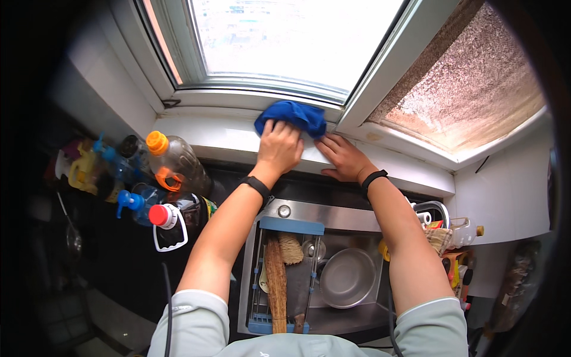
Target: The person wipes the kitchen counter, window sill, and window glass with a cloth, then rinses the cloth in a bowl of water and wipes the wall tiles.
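Note:
A bunched blue cloth (294, 117) lies at the back of the white windowsill (218, 135), against the lower window frame (214, 98). My left hand (280, 147) presses down on it, fingertips sunk in the fabric's near side. Just to the right, my right hand (344, 157) rests flat on the sill's front part with the thumb spread. Its fingertips come close to the cloth's right corner; whether they touch it I cannot tell. Nothing is held in that hand.
Below my arms is a steel sink (348, 314) with a metal bowl (348, 277). A blue-ended rack (292, 226) holds a cleaver (298, 283) and a long wooden piece (275, 285). Bottles, including an orange-capped one (178, 165) and a red-capped one (167, 216), crowd the left counter.

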`<action>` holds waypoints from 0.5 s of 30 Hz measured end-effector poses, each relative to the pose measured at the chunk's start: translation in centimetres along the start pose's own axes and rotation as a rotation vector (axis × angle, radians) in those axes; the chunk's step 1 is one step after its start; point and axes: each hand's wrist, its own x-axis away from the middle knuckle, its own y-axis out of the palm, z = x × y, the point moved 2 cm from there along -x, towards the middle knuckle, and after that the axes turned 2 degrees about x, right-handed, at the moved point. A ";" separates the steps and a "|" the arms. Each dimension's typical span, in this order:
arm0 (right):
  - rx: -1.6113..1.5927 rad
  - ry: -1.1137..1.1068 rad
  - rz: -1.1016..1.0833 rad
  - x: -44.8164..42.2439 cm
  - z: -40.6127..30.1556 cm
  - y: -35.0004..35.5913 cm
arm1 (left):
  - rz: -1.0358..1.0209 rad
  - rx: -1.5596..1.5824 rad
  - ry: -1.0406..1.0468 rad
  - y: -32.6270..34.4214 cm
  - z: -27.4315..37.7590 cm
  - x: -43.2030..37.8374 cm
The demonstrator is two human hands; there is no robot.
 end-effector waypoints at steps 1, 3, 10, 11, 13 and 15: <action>0.005 -0.007 0.028 0.2 0.0 -0.1 | 0.000 -0.019 -0.043 -0.4 -0.6 0.3; 0.002 -0.014 0.059 0.4 0.0 -0.3 | 0.064 -0.106 -0.162 -0.9 -2.3 1.0; -0.007 -0.023 0.063 0.2 0.1 0.0 | 0.060 0.037 -0.208 -0.1 -1.3 0.7; -0.003 -0.025 0.063 0.3 0.2 0.1 | -0.037 0.085 -0.153 0.5 -0.2 0.6; -0.014 -0.013 0.031 0.3 0.3 0.3 | -0.062 0.105 -0.091 0.9 1.8 -0.3; -0.016 -0.003 0.021 0.2 0.3 0.3 | -0.006 0.080 -0.050 1.1 1.6 -0.3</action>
